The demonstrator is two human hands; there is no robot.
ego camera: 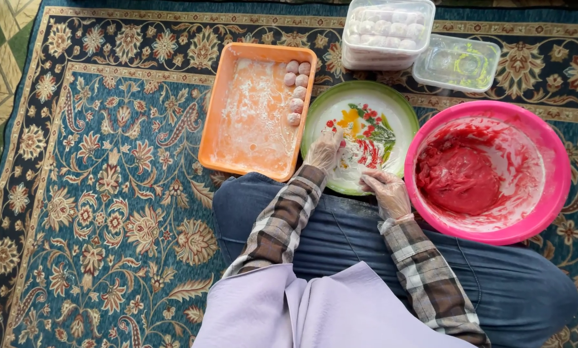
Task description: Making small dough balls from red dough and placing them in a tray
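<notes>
My left hand [324,150] in a thin clear glove rests flat on a round plate [392,96] with a green rim and a painted flower pattern, dusted with flour. My right hand [387,191], also gloved, touches the plate's near edge with its fingertips bent; I cannot tell whether it holds anything small. To the right stands a pink bowl [547,148] holding red dough [458,179]. To the left lies a floured orange tray [215,122] with several pale dough balls [296,90] lined along its right side.
At the back stand a clear lidded box [387,32] filled with pale balls and a low clear container [457,62]. Everything sits on a patterned blue carpet [108,193]. My knees in dark blue cloth [340,225] lie just under the plate.
</notes>
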